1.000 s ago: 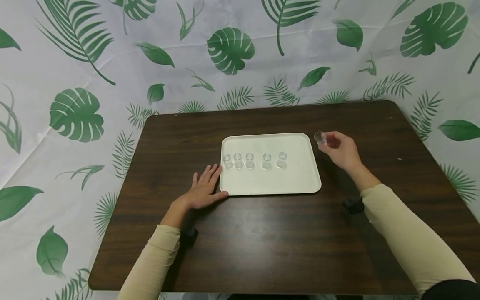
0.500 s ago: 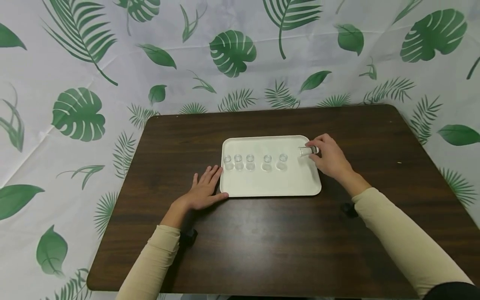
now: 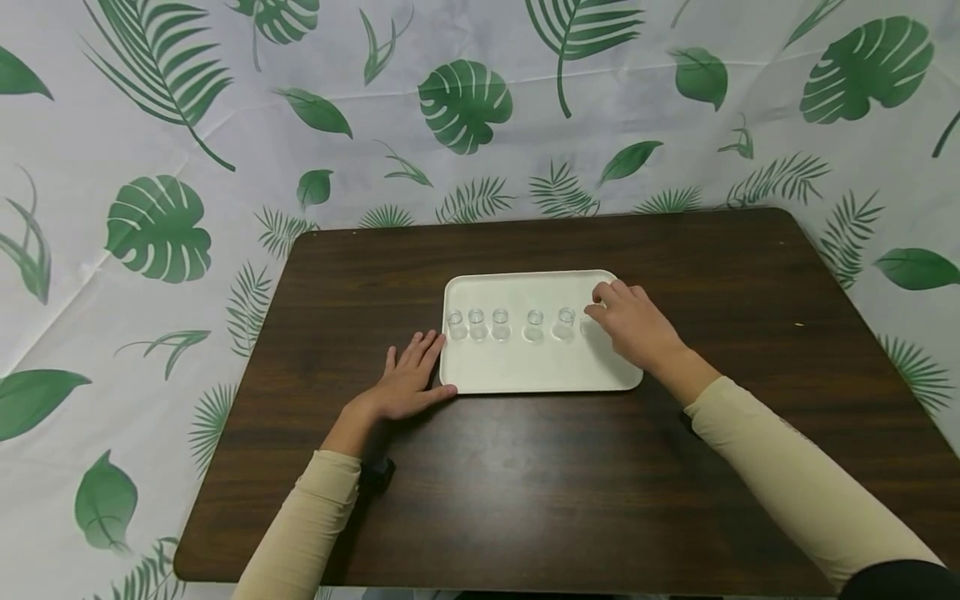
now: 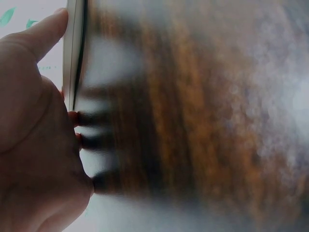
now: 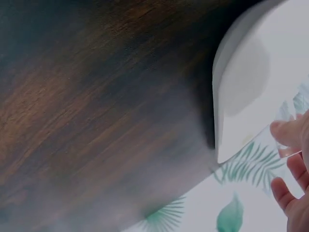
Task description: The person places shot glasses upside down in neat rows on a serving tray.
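Note:
A cream tray [image 3: 525,371] lies on the dark wooden table, with several small clear shot glasses [image 3: 500,325] standing in a row across it. My right hand [image 3: 633,325] is over the tray's right end, at the right of the row. Between its thumb and fingers it pinches another clear shot glass [image 5: 285,116], mostly hidden by the fingers in the head view. Whether that glass touches the tray I cannot tell. My left hand [image 3: 405,383] lies flat at the tray's left side, fingers spread and thumb against the near left corner.
The brown table [image 3: 487,500] extends on all sides of the tray. Behind it hangs a white cloth [image 3: 360,142] printed with green leaves. A dark device [image 3: 377,473] sits at the left wrist.
My right hand has brought the shot glass leftward from beyond the tray's right edge to over the tray, tipping it sideways on the way. The left hand stays put.

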Demonstrator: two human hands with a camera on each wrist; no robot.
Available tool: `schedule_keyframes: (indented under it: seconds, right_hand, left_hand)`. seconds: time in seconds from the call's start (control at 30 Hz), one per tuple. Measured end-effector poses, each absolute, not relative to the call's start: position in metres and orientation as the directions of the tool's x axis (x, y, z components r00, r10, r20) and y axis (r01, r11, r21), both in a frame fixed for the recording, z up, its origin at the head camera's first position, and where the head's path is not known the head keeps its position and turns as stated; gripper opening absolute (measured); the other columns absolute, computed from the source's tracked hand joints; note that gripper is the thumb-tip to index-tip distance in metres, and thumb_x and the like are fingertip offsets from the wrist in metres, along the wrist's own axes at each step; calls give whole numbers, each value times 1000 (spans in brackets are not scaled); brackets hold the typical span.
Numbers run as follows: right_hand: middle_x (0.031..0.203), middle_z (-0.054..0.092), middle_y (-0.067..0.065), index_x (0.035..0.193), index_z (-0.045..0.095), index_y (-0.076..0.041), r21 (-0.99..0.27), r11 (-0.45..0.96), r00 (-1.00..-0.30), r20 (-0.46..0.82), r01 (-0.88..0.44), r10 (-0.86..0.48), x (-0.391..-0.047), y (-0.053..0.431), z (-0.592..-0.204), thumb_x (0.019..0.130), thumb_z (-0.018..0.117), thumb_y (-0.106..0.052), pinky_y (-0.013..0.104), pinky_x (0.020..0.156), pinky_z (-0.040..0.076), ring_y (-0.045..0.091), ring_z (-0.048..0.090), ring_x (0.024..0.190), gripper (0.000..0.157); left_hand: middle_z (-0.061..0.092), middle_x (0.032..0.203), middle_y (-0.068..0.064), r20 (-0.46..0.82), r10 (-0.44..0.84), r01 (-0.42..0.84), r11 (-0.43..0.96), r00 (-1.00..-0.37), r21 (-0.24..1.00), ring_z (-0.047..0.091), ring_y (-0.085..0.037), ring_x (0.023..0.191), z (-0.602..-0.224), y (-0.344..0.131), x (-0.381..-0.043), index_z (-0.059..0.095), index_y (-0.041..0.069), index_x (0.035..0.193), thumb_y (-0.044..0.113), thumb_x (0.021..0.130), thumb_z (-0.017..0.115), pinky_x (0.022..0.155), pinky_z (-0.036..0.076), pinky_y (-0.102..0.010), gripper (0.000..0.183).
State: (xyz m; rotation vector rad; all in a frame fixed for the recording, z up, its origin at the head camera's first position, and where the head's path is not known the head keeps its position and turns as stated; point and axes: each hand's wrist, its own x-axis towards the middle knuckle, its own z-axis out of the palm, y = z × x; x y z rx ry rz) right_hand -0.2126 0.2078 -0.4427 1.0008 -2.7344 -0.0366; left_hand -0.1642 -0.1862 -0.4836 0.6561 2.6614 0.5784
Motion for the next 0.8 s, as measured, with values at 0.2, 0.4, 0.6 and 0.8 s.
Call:
schedule_keyframes:
  seconds: [0.2,0.4,0.6,0.8]
  right_hand:
    - [109,51,15,99,68,-1,244,701,-677,187,-670,-712,-210,201,-445,84,71,6,47,76,42,33,46,93,16]
    - [107,49,15,95,65,0,299,662,-643,174,-687,-746,-210,200,-446,84,72,6,47,80,41,33,43,92,14]
    - [107,49,16,96,65,-1,316,653,-636,168,-689,-753,-209,199,-446,83,72,7,47,82,42,34,45,93,17]
    - [109,50,16,100,66,0,297,650,-637,154,-699,-755,-208,198,-448,83,71,8,48,85,42,34,47,95,19]
  left_hand:
    - [-3,164,-10,-233,498,356,813,-835,461,-10,-29,149,-488,-187,-165,-1,14,159,60,96,49,109,-9,-63,92]
    - [-1,164,-12,-221,502,356,803,-836,477,-9,-31,149,-487,-187,-164,0,13,159,60,96,48,109,-9,-65,92]
    - [-1,164,-13,-214,502,364,806,-838,467,-7,-32,149,-486,-187,-164,0,12,159,60,96,47,109,-7,-65,92]
    - [0,164,-13,-227,498,355,810,-837,468,-6,-32,149,-483,-186,-164,0,12,159,59,96,49,109,-6,-66,92]
